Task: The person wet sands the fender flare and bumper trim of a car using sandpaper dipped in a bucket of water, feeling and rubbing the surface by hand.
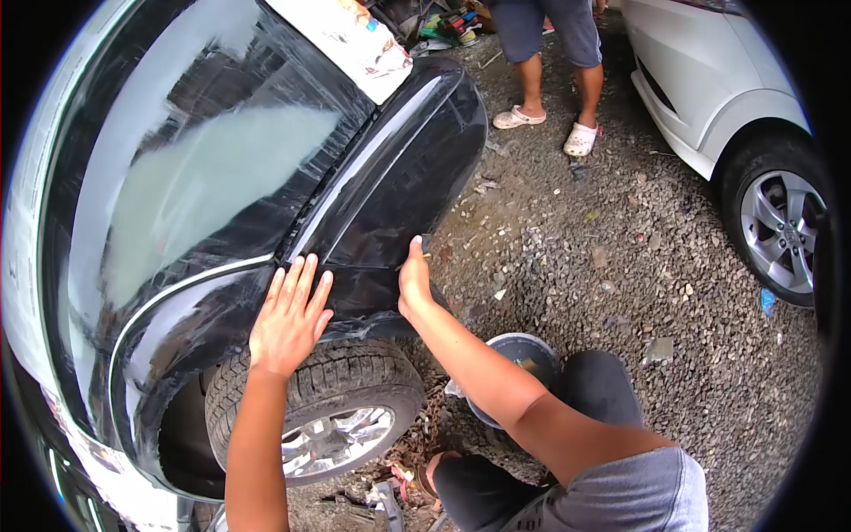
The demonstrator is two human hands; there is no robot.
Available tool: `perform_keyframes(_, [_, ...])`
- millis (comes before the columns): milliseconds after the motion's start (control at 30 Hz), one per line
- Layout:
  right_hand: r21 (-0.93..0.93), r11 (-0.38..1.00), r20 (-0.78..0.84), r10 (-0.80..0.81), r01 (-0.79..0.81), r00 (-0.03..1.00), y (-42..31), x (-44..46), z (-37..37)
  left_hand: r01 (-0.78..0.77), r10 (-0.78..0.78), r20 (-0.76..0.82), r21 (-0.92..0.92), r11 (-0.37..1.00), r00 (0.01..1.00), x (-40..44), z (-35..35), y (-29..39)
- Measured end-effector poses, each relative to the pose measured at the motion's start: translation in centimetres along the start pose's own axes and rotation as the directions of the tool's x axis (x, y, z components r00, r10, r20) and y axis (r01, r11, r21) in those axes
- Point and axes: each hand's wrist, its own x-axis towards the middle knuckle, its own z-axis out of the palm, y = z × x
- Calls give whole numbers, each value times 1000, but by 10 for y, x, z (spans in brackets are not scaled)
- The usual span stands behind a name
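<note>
My left hand lies flat with fingers spread on the glossy black car panel, just above the tyre. My right hand rests against the outer edge of the black bumper. Its visible finger points straight up along the edge; the other fingers are mostly hidden. Whitish smears and dull patches cover the large dark surface left of the bumper. Neither hand shows a tool or cloth.
A dark bucket stands on the gravel beside my right forearm. Another person's legs, in light clogs, are at the top. A white car stands at right. A stained white sheet covers the upper bodywork.
</note>
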Motion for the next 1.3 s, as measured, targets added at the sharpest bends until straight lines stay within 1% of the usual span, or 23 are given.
perform_keyframes(133, [61,989,-67,-128,132,990,-8,90,-15,-7,7,17,13,1000,1000,0,1,-1])
perform_keyframes(167, [-31,978,-209,-208,206,956,-23,128,-13,-10,10,22,11,1000,1000,0,0,-1])
perform_keyframes(200, [17,957,-177,-282,289,943,-41,172,-19,-11,11,23,9,1000,1000,0,-1,-1])
perform_keyframes(233, [-49,926,-196,-377,375,905,-70,201,-20,-10,10,26,8,1000,1000,0,-1,-2])
perform_keyframes(267, [-150,874,-200,-484,462,852,-110,199,-14,-14,14,11,14,1000,1000,0,-1,-2])
perform_keyframes(333, [-327,722,-100,-668,610,737,-159,181,-2,-6,6,17,1,1000,1000,0,-1,-2])
perform_keyframes(400, [-477,540,35,-777,694,629,-150,129,15,-7,7,19,15,1000,1000,0,-1,-1])
perform_keyframes(467, [-610,337,211,-803,718,557,-101,72,23,-4,3,17,33,999,1000,1,-3,-1])
perform_keyframes(533, [-616,97,427,-793,782,435,-42,39,8,-5,5,26,23,1000,1000,0,-3,-1])
perform_keyframes(633, [-618,54,477,-768,785,428,-73,54,-1,-12,12,8,34,999,1000,0,-3,-1])
perform_keyframes(733, [-690,215,250,-826,691,506,-177,123,20,-3,3,14,15,1000,1000,2,-5,-1])
perform_keyframes(767, [-717,234,241,-800,657,549,-204,135,23,-9,9,-1,28,1000,1000,2,-6,-1])
perform_keyframes(800, [-770,172,275,-780,614,562,-217,140,23,-12,13,-9,19,1000,1000,0,-5,-2])
perform_keyframes(867, [-679,100,306,-862,728,404,-204,131,27,-15,15,-18,23,1000,1000,0,-8,-3])
perform_keyframes(900, [-558,40,373,-880,829,293,-180,107,35,-10,10,-18,22,1000,1000,-1,-7,-3])
perform_keyframes(933, [-550,-93,457,-866,830,205,-149,80,42,-8,8,-19,22,1000,1000,-3,-6,-3])
perform_keyframes(1000, [-470,-142,610,-765,871,205,-73,24,37,4,-3,-18,43,999,1000,-3,-6,-2])
perform_keyframes(1033, [-424,-123,703,-670,897,240,-36,4,24,2,-2,-11,37,999,1000,-3,-8,-2])
perform_keyframes(1067, [-408,-178,779,-579,896,240,-25,2,12,6,-6,-2,9,1000,1000,-3,-7,-3])
perform_keyframes(1133, [-477,-220,733,-633,851,248,-69,19,18,-3,3,-13,1,1000,1000,-4,-5,-4])
perform_keyframes(1200, [-637,-21,433,-837,771,335,-150,64,47,1,-1,-25,13,1000,1000,-5,-4,-3])
perform_keyframes(1233, [-662,99,319,-860,743,399,-191,106,48,2,-2,-34,13,1000,999,-4,-3,-3])
perform_keyframes(1300, [-623,381,191,-772,683,606,-255,165,46,-5,5,-33,4,1000,999,-5,0,-4])
